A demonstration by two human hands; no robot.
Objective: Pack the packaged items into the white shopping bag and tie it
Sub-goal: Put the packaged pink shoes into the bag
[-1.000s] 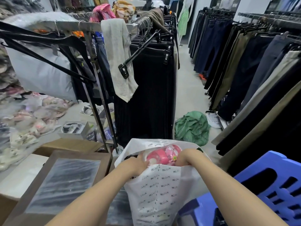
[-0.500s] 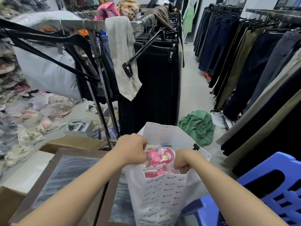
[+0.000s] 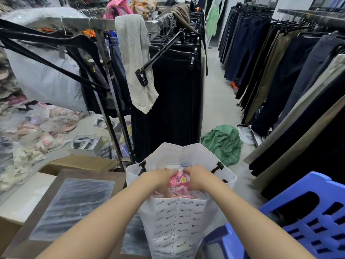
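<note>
White plastic printed all over with small dark lettering forms the shopping bag (image 3: 179, 221), which stands upright with its mouth open and its far wall rising to a peak. A black handle (image 3: 142, 166) shows at each side of the rim. In the mouth of the bag sits a pink packaged item (image 3: 178, 181) wrapped in clear film, with more pale packets under it inside the bag. The left hand (image 3: 158, 177) and the right hand (image 3: 197, 176) reach into the mouth from the near side and meet over this packet. The grip of each is curled onto it, the left on its left edge and the right on its right edge, though the fingertips are hidden behind the knuckles. Just left of the bag lies an open cardboard box (image 3: 74, 202) holding flat clear-wrapped packs. Just right of the bag stands a blue plastic stool (image 3: 308, 221). Beyond the bag hangs a rack of black trousers (image 3: 177, 90), with a grey cloth (image 3: 136, 62) draped over its rail. On the floor beyond the bag and to its right lies a crumpled green garment (image 3: 222, 143). Farther right of the bag runs a long row of hanging trousers (image 3: 298, 71) in navy, olive and beige. Well to the left of the bag, a heap of clear-bagged goods (image 3: 37, 128) is spread out, with small windowed boxes (image 3: 85, 143) beside it.
</note>
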